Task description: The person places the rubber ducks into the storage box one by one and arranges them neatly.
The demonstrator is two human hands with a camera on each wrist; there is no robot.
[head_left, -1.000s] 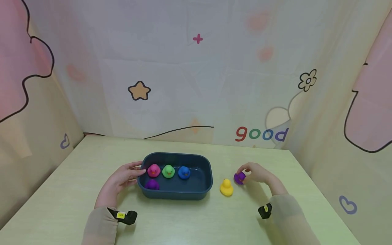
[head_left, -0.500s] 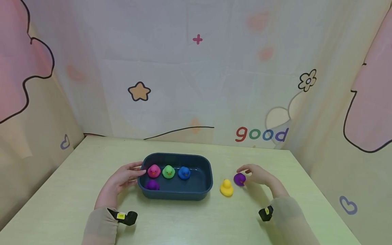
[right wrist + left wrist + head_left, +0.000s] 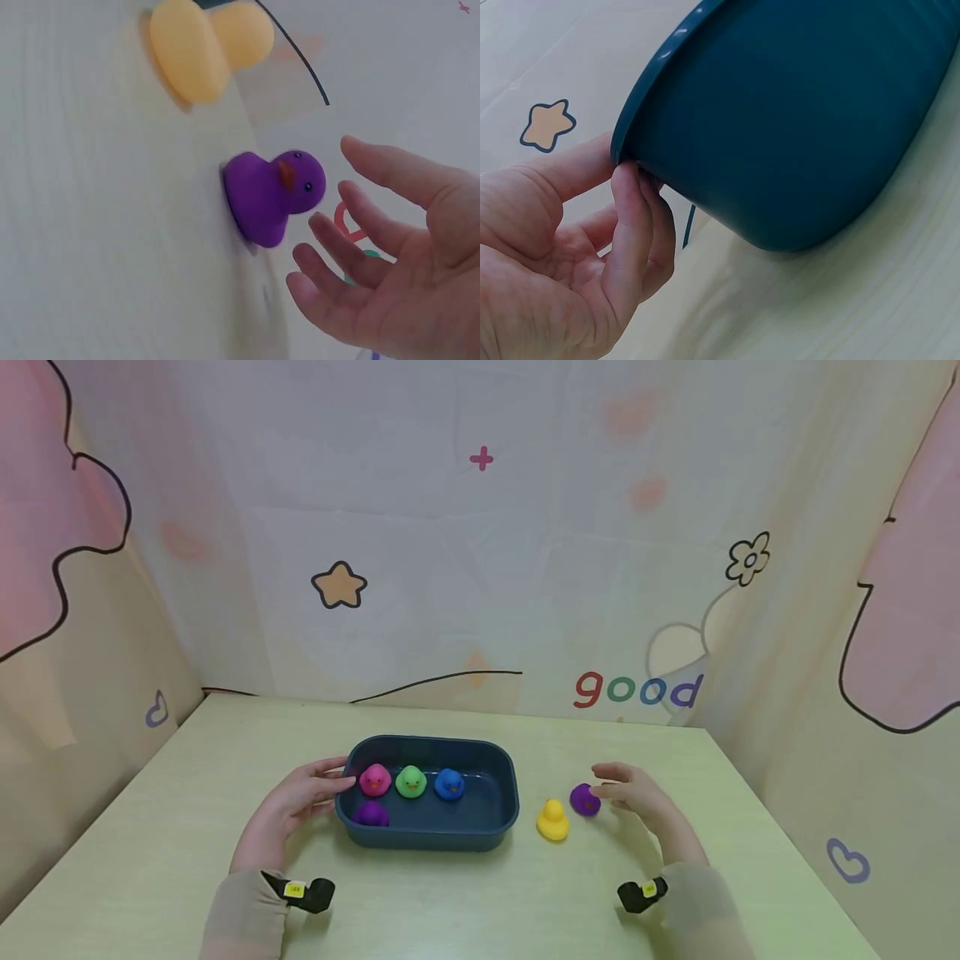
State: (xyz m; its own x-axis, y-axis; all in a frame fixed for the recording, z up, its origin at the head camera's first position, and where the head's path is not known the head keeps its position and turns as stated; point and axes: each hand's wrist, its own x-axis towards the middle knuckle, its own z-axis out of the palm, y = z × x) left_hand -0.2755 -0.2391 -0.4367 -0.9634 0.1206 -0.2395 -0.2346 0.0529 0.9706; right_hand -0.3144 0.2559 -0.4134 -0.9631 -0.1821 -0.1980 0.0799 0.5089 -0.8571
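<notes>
My left hand (image 3: 303,793) grips the left rim of a dark blue plastic bin (image 3: 427,840), thumb at the edge and fingers against the outside; the left wrist view shows the bin wall (image 3: 780,135) close up. Inside sit a pink rubber duck (image 3: 375,780), a green one (image 3: 411,782), a blue one (image 3: 449,784) and, partly hidden by the front wall, a purple one (image 3: 371,813). To the right, another purple rubber duck (image 3: 259,195) stands upright on the table. My right hand (image 3: 397,262) is beside it, fingers spread and apart from it, holding nothing.
A yellow rubber duck (image 3: 553,821) stands on the table between the bin and the purple duck. The pale wooden table (image 3: 450,902) ends at a printed cloth backdrop (image 3: 480,568), and cloth also hangs on both sides.
My right hand has let go of the purple duck, drawn back a little to the right and spread its fingers. The left hand and the bin stay put.
</notes>
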